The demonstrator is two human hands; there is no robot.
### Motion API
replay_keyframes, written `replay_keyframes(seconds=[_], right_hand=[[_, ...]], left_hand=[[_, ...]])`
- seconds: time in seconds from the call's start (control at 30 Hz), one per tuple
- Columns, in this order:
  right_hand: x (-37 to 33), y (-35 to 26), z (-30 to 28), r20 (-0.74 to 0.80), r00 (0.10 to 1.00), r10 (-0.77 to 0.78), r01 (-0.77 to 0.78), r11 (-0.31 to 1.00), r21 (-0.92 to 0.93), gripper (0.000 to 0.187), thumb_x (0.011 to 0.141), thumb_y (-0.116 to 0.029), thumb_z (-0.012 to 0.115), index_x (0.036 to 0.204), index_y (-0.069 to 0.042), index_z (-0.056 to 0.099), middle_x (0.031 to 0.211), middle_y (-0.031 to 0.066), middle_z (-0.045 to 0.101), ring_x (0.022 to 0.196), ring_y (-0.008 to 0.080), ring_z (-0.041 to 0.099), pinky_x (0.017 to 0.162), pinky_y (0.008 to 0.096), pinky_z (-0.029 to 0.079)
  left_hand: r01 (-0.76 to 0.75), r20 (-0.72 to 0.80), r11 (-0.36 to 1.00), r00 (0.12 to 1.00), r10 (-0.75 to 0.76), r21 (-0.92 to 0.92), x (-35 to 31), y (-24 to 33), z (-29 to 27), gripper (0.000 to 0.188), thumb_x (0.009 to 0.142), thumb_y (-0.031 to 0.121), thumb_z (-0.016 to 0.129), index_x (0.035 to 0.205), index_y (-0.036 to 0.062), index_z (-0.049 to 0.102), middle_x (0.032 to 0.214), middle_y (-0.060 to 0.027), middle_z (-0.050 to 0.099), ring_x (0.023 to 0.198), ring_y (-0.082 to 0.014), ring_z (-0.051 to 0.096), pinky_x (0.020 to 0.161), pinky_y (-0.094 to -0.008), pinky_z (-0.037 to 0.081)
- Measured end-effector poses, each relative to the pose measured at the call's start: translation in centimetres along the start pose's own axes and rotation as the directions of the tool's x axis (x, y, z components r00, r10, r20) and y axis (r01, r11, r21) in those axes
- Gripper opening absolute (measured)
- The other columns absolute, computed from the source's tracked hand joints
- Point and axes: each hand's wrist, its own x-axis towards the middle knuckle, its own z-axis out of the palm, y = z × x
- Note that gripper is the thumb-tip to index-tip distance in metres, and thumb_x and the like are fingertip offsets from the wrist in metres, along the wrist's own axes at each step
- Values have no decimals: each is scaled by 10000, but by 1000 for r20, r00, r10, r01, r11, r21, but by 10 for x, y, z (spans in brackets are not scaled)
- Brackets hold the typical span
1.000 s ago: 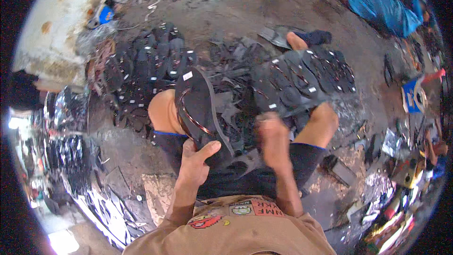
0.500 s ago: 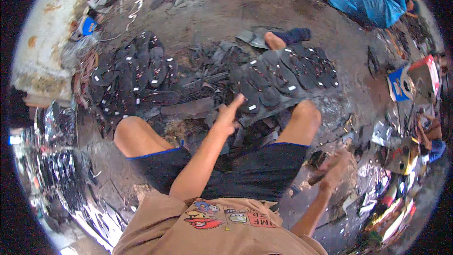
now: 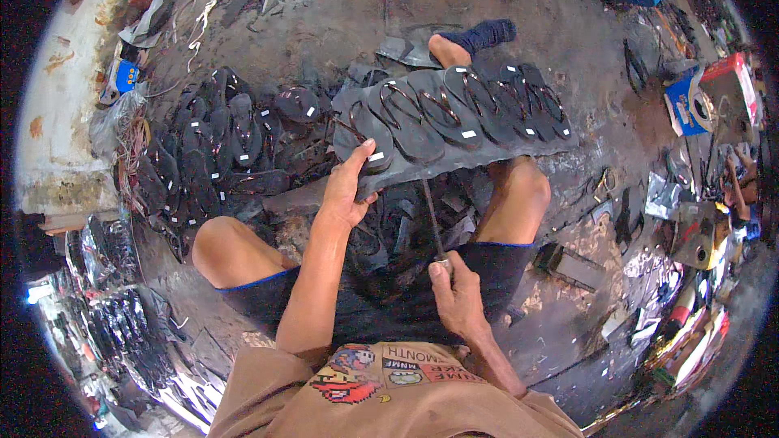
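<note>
My left hand (image 3: 349, 186) is closed on the left end of a dark rubber-like sheet (image 3: 487, 152), thumb on top and fingers curled underneath. A row of black flip-flops (image 3: 410, 126) with shiny patterned straps and small white labels lies across the sheet. The thumb presses beside the label of the leftmost flip-flop (image 3: 365, 134). My right hand (image 3: 458, 296) grips the handle of an awl-like tool (image 3: 433, 219) with a long thin metal shaft. The shaft points up to the sheet's near edge; its tip is hidden there.
More black flip-flops (image 3: 199, 142) lie heaped at the left, near dark scraps (image 3: 398, 215) between my knees. A dark block (image 3: 570, 268) rests on the floor at my right. A blue and white box (image 3: 688, 105) stands at far right. Another person's foot (image 3: 450, 50) is beyond the sheet.
My left hand has moved left and taken hold of the sheet, which sits raised toward me. My right hand has come from the right side to the middle, with the awl-like tool in it.
</note>
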Motion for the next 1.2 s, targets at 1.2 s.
replay_keyframes(seconds=[1.2], right_hand=[[263, 124, 56, 108, 689, -716, 716, 651, -251, 368, 970, -326, 692, 1112, 12, 719, 1112, 221, 744, 1039, 417, 689, 924, 516, 542]], left_hand=[[-3, -5, 986, 1000, 2, -169, 5, -14, 4, 293, 922, 318, 808, 935, 82, 634, 756, -17, 633, 504, -86, 500, 399, -234, 354]])
